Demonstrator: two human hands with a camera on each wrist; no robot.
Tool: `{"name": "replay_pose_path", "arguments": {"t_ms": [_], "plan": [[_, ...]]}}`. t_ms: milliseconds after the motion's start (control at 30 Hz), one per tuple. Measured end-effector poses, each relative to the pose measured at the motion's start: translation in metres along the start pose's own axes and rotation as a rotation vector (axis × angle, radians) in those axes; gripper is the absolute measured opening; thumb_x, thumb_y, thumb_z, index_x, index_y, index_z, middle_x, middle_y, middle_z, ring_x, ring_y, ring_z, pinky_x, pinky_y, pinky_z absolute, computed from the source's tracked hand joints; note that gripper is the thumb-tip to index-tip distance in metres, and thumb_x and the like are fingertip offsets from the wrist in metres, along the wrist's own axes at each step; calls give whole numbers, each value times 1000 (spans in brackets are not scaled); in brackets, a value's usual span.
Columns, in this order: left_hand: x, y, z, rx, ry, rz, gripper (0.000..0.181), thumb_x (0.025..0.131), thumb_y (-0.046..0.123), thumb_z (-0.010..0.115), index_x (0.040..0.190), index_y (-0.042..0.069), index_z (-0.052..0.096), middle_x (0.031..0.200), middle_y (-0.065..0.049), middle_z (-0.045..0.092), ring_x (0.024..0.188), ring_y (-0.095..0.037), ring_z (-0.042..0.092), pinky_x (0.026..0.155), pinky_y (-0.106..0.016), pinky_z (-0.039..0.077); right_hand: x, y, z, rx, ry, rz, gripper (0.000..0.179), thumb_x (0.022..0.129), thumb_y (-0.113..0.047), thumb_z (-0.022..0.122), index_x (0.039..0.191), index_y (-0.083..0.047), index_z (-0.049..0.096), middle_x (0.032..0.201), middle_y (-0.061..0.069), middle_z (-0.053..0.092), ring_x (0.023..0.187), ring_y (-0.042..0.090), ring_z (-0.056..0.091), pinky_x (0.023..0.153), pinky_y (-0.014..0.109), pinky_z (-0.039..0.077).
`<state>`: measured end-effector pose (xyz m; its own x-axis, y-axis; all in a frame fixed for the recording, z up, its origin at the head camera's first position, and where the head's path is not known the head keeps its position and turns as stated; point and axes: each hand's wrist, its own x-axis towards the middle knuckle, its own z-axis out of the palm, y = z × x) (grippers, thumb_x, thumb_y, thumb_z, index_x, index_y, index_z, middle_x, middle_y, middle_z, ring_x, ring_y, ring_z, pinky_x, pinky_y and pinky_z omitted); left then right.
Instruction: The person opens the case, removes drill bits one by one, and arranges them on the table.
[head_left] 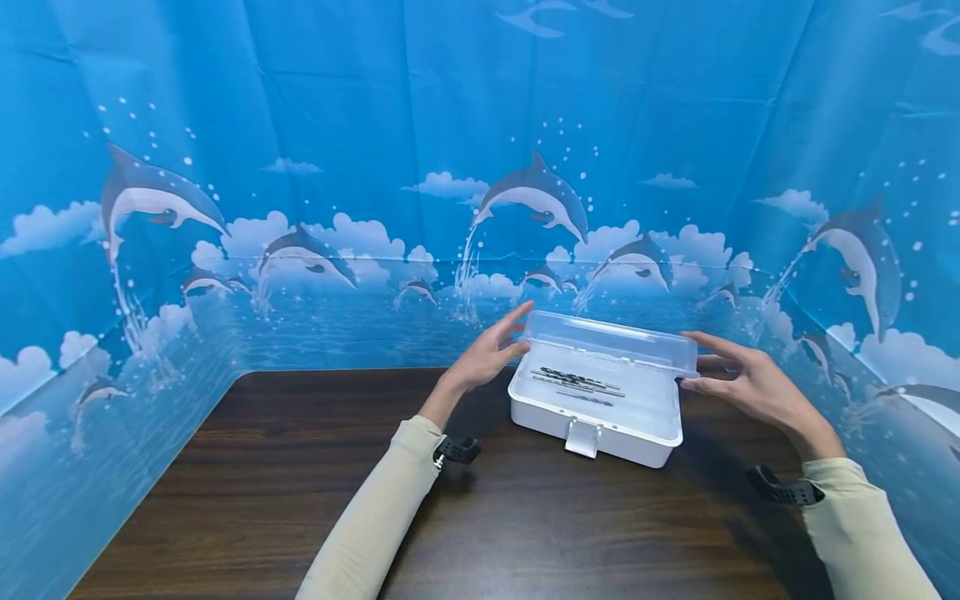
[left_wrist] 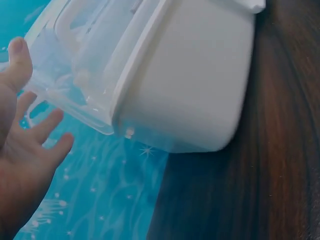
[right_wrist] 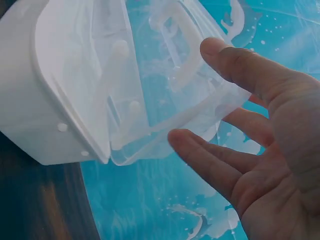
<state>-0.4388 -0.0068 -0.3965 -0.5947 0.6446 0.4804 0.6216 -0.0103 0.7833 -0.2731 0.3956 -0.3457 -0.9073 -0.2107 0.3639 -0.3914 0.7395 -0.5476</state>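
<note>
A white plastic box (head_left: 600, 437) stands on the table with its clear lid (head_left: 611, 337) raised at the back. Several dark, slender drill bits (head_left: 576, 382) lie together inside it, toward the left. At the lid's left end is my left hand (head_left: 483, 358), its fingers spread around the edge; the left wrist view shows no firm grip. My right hand (head_left: 757, 387) is at the lid's right end, thumb and fingers apart. In the right wrist view its fingertips overlap the clear lid, but contact is hard to tell.
The box rests on a dark wood-grain table (head_left: 300, 483). Behind and beside the table hangs a blue curtain (head_left: 337, 100) printed with dolphins and clouds. A white latch (head_left: 582, 437) hangs down at the box's front. Each wrist wears a black strap (head_left: 459, 450).
</note>
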Motion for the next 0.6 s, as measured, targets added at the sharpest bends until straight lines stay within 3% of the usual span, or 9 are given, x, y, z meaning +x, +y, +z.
{"name": "replay_pose_path", "arguments": {"t_ms": [133, 333, 467, 600], "plan": [[-1, 4, -6, -10, -30, -28, 63, 109, 27, 51, 163, 35, 21, 167, 9, 16, 151, -25, 22, 112, -56, 31, 0, -5, -2, 11, -11, 5, 77, 93, -30, 78, 159, -22, 39, 151, 21, 46, 126, 51, 51, 89, 77, 39], [0, 10, -6, -34, 45, -52, 57, 108, 42, 48, 161, 41, 27, 165, 13, 20, 151, -24, 23, 113, -57, 29, 3, -7, -2, 47, 1, 49, 74, 96, -33, 74, 160, -24, 38, 155, 19, 42, 129, 50, 49, 90, 78, 37], [0, 9, -2, -73, 79, -50, 57, 107, 44, 48, 160, 40, 29, 164, 13, 22, 151, -25, 23, 113, -54, 30, 3, 12, 3, 209, -10, 70, 71, 100, -25, 69, 161, -27, 33, 161, 15, 34, 138, 49, 39, 97, 76, 33], [-2, 1, -1, -136, 90, -52, 61, 105, 45, 50, 161, 39, 29, 165, 9, 22, 151, -29, 21, 114, -54, 30, 0, 41, 14, 377, -82, 63, 77, 103, -11, 62, 164, -31, 21, 166, 16, 19, 144, 52, 25, 102, 73, 29]]}}
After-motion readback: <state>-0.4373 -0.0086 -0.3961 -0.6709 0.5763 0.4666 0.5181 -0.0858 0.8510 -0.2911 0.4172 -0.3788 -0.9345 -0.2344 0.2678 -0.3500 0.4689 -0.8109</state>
